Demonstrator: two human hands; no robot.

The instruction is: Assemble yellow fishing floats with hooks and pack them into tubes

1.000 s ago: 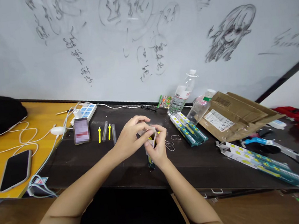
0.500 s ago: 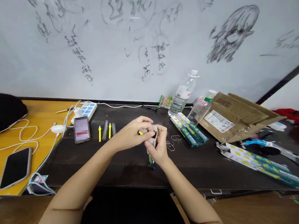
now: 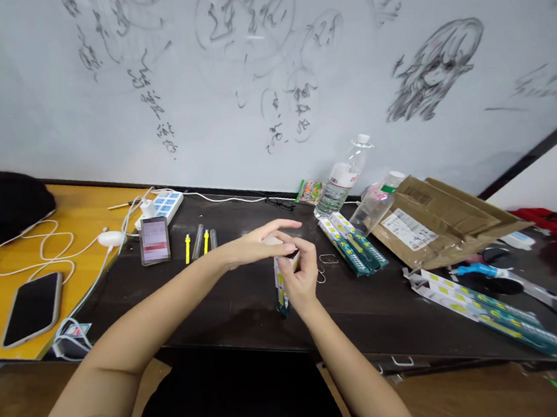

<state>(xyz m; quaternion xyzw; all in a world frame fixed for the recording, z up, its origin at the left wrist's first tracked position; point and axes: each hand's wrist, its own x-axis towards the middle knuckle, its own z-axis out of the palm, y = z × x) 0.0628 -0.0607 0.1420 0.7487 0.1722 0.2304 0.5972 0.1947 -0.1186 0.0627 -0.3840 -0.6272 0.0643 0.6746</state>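
Note:
A narrow white, yellow and green cardboard box (image 3: 281,291) stands upright on the dark table, its lower end near the tabletop. My right hand (image 3: 300,279) is wrapped round its upper part, thumb in front. My left hand (image 3: 262,243) is over the top end, with its thumb and fingers about a whitish flap (image 3: 272,241); its index finger is stretched out to the right. The fingers hide most of the box's opening. Just right of my right hand lie bent wire pieces (image 3: 328,259).
Two similar boxes (image 3: 355,247) lie to the right, with more boxes (image 3: 488,312) beyond. Behind them are a water bottle (image 3: 342,178) and a brown parcel bag (image 3: 439,218). Yellow sticks (image 3: 188,250), clear tubes (image 3: 198,242) and a phone (image 3: 154,241) lie left, near a power strip (image 3: 166,207).
My left hand's fingers have straightened and lie flatter over the box's top. The yellow bit beside them no longer shows. More of the box's side is visible below my hands.

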